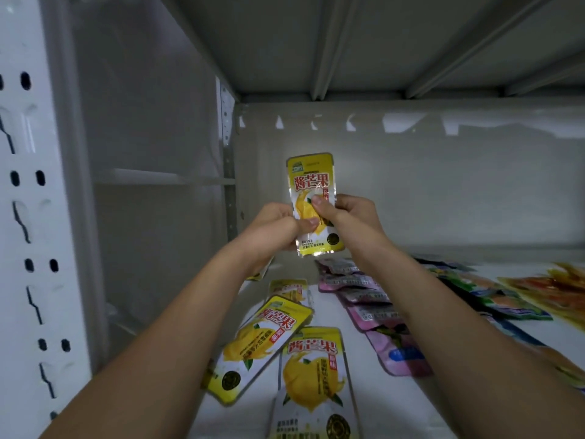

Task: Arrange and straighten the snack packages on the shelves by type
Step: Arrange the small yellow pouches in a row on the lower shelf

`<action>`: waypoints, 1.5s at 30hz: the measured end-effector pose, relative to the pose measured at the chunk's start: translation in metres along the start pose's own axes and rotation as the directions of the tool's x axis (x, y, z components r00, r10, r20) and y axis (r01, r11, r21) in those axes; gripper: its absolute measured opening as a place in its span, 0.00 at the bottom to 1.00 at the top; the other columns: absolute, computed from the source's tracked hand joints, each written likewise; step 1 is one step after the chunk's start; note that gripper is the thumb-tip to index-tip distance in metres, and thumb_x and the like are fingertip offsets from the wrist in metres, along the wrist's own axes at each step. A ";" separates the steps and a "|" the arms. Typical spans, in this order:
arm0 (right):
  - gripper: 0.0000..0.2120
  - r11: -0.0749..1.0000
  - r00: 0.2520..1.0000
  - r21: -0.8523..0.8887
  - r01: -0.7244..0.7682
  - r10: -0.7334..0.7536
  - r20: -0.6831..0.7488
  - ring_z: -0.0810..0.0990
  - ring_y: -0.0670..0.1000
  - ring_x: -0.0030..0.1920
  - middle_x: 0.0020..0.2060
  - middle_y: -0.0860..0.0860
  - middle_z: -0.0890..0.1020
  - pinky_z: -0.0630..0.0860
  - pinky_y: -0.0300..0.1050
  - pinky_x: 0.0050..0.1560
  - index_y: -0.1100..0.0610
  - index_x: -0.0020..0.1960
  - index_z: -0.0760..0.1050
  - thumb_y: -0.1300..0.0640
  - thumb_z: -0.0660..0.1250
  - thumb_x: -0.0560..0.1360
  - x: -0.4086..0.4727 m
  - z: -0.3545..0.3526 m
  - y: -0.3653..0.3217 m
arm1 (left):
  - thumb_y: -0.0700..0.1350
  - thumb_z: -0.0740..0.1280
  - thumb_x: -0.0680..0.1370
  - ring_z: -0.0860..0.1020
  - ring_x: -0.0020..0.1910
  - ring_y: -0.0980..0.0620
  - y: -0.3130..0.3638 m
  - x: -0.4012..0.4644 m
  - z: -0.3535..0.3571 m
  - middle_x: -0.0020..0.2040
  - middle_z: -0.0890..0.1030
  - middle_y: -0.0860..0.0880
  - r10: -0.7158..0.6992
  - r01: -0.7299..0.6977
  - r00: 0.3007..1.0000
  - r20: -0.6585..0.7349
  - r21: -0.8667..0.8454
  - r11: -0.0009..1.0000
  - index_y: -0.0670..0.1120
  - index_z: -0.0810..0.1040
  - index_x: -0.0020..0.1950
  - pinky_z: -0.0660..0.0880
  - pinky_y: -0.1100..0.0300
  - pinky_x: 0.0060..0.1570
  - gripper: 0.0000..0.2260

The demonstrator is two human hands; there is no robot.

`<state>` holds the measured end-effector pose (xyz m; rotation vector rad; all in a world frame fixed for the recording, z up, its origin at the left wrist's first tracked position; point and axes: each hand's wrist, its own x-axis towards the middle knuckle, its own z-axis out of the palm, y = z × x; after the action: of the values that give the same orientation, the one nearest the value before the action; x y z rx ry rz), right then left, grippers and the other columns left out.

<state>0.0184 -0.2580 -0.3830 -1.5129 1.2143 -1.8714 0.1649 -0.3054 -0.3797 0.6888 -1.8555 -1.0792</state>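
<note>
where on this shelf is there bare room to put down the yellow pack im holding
Both hands hold the yellow pack upright. Bare shelf runs between the yellow packs and the pink packs. Another bare strip lies near the back wall, behind the yellow row. The right side is crowded with mixed packs.

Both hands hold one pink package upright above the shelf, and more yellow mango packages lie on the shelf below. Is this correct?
Not quite: the held package is yellow, not pink, as the head view shows. Left hand and right hand hold it upright; yellow mango packages lie on the shelf below.

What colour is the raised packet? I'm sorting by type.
Yellow with red lettering, silver edges: held packet, head view.
</note>
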 end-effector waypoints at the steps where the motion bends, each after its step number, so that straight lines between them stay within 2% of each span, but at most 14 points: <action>1: 0.06 1.000 1.000 -0.001 0.003 -0.003 0.004 0.87 0.58 0.44 0.44 0.59 0.89 0.83 0.63 0.53 0.55 0.45 0.85 0.54 0.74 0.79 0.000 0.000 0.001 | 0.40 0.70 0.82 0.87 0.48 0.47 0.001 -0.001 0.000 0.49 0.88 0.44 -0.018 0.019 1.000 0.011 -0.021 1.000 0.40 0.84 0.54 0.82 0.60 0.41 0.05; 5: 0.05 0.999 1.000 0.028 0.023 -0.023 -0.008 0.88 0.53 0.42 0.41 0.54 0.89 0.86 0.51 0.47 0.56 0.47 0.85 0.55 0.74 0.79 -0.001 0.002 0.001 | 0.42 0.72 0.81 0.86 0.41 0.52 0.001 -0.002 -0.001 0.47 0.88 0.44 -0.007 0.006 0.999 -0.035 -0.028 1.000 0.39 0.85 0.55 0.78 0.64 0.35 0.07; 9: 0.06 1.000 0.998 -0.023 -0.021 0.022 0.052 0.81 0.34 0.32 0.38 0.45 0.85 0.74 0.28 0.32 0.52 0.47 0.83 0.54 0.70 0.82 -0.001 -0.002 0.004 | 0.46 0.75 0.79 0.80 0.31 0.58 -0.002 0.004 -0.008 0.34 0.85 0.52 0.044 -0.047 0.978 -0.203 -0.009 0.999 0.44 0.85 0.43 0.74 0.65 0.32 0.08; 11: 0.07 0.995 0.992 -0.091 -0.042 0.053 0.117 0.81 0.34 0.33 0.39 0.44 0.86 0.75 0.32 0.37 0.52 0.47 0.84 0.51 0.71 0.81 -0.002 -0.001 0.007 | 0.45 0.75 0.79 0.78 0.29 0.59 -0.002 0.005 -0.011 0.31 0.82 0.55 0.041 -0.047 0.978 -0.203 -0.024 0.999 0.45 0.84 0.41 0.75 0.62 0.35 0.08; 14: 0.05 0.997 0.993 -0.077 -0.026 0.034 0.111 0.83 0.43 0.40 0.41 0.49 0.87 0.78 0.39 0.45 0.51 0.45 0.85 0.55 0.73 0.80 -0.003 0.002 0.009 | 0.46 0.75 0.76 0.87 0.47 0.49 0.001 0.004 -0.013 0.45 0.89 0.50 -0.009 -0.006 0.986 -0.168 -0.089 0.996 0.45 0.86 0.51 0.82 0.48 0.57 0.07; 16: 0.07 0.997 0.994 -0.073 -0.006 0.014 0.108 0.84 0.44 0.39 0.38 0.49 0.87 0.80 0.39 0.43 0.52 0.45 0.85 0.60 0.72 0.80 -0.002 0.002 0.011 | 0.48 0.73 0.78 0.87 0.52 0.45 0.005 0.002 -0.012 0.49 0.89 0.47 -0.019 -0.006 0.981 -0.193 -0.130 0.991 0.45 0.85 0.56 0.81 0.45 0.62 0.10; 20: 0.05 0.992 0.989 -0.128 -0.020 0.039 0.145 0.84 0.40 0.34 0.36 0.47 0.87 0.77 0.33 0.35 0.55 0.46 0.84 0.60 0.72 0.81 -0.003 0.004 0.011 | 0.43 0.71 0.82 0.87 0.52 0.43 0.007 0.002 -0.013 0.50 0.89 0.45 0.044 -0.096 0.966 -0.255 -0.196 0.976 0.42 0.85 0.56 0.83 0.47 0.58 0.07; 25: 0.06 0.994 0.982 -0.096 -0.044 0.061 0.179 0.88 0.56 0.52 0.48 0.56 0.89 0.84 0.50 0.56 0.61 0.54 0.86 0.60 0.72 0.80 -0.005 0.008 0.010 | 0.40 0.72 0.80 0.87 0.51 0.41 0.005 0.003 -0.013 0.50 0.88 0.42 0.048 -0.116 0.966 -0.252 -0.263 0.958 0.41 0.85 0.53 0.84 0.46 0.54 0.03; 28: 0.07 0.998 0.981 -0.063 -0.023 0.035 0.192 0.88 0.57 0.52 0.48 0.56 0.89 0.84 0.52 0.56 0.61 0.55 0.86 0.60 0.72 0.80 -0.006 0.008 0.010 | 0.39 0.73 0.80 0.87 0.52 0.40 0.006 0.003 -0.013 0.51 0.88 0.40 0.044 -0.122 0.966 -0.255 -0.302 0.945 0.40 0.85 0.54 0.83 0.41 0.57 0.05; 32: 0.05 0.990 0.988 -0.140 0.014 0.008 0.155 0.87 0.49 0.43 0.42 0.52 0.89 0.82 0.47 0.52 0.59 0.50 0.86 0.58 0.73 0.80 -0.004 0.007 0.012 | 0.39 0.71 0.81 0.87 0.52 0.39 0.007 0.003 -0.012 0.50 0.88 0.41 0.034 -0.106 0.970 -0.240 -0.291 0.951 0.38 0.84 0.56 0.82 0.40 0.59 0.07; 36: 0.06 0.988 0.984 -0.153 -0.013 0.039 0.173 0.88 0.55 0.51 0.48 0.55 0.89 0.81 0.53 0.61 0.60 0.53 0.85 0.57 0.74 0.79 -0.004 0.007 0.014 | 0.41 0.71 0.81 0.86 0.54 0.39 0.007 0.004 -0.012 0.53 0.87 0.40 0.072 -0.133 0.977 -0.200 -0.308 0.942 0.36 0.83 0.59 0.81 0.42 0.61 0.10; 40: 0.06 0.983 0.981 -0.185 0.013 0.024 0.194 0.88 0.56 0.50 0.48 0.57 0.89 0.82 0.55 0.60 0.62 0.52 0.84 0.60 0.70 0.82 -0.004 0.009 0.016 | 0.41 0.74 0.79 0.86 0.52 0.40 0.003 0.003 -0.010 0.53 0.87 0.38 0.097 -0.160 0.973 -0.210 -0.311 0.937 0.36 0.83 0.60 0.82 0.42 0.58 0.12; 43: 0.08 0.978 0.982 -0.206 0.016 0.023 0.187 0.84 0.41 0.38 0.40 0.50 0.86 0.80 0.36 0.44 0.59 0.47 0.83 0.62 0.67 0.84 -0.003 0.010 0.016 | 0.43 0.75 0.78 0.86 0.54 0.38 0.003 0.004 -0.010 0.53 0.87 0.39 0.083 -0.147 0.972 -0.219 -0.292 0.945 0.37 0.84 0.60 0.82 0.39 0.59 0.13; 45: 0.13 0.976 0.991 -0.219 0.008 0.021 0.130 0.78 0.38 0.31 0.34 0.46 0.82 0.74 0.35 0.39 0.55 0.42 0.82 0.60 0.66 0.84 -0.003 0.008 0.016 | 0.45 0.75 0.79 0.87 0.54 0.40 0.002 0.004 -0.011 0.52 0.88 0.42 0.064 -0.112 0.977 -0.203 -0.235 0.965 0.39 0.85 0.58 0.82 0.42 0.60 0.12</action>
<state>0.0241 -0.2672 -0.3977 -1.7152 1.3987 -1.6479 0.1722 -0.3119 -0.3740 0.5400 -1.5404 -1.1190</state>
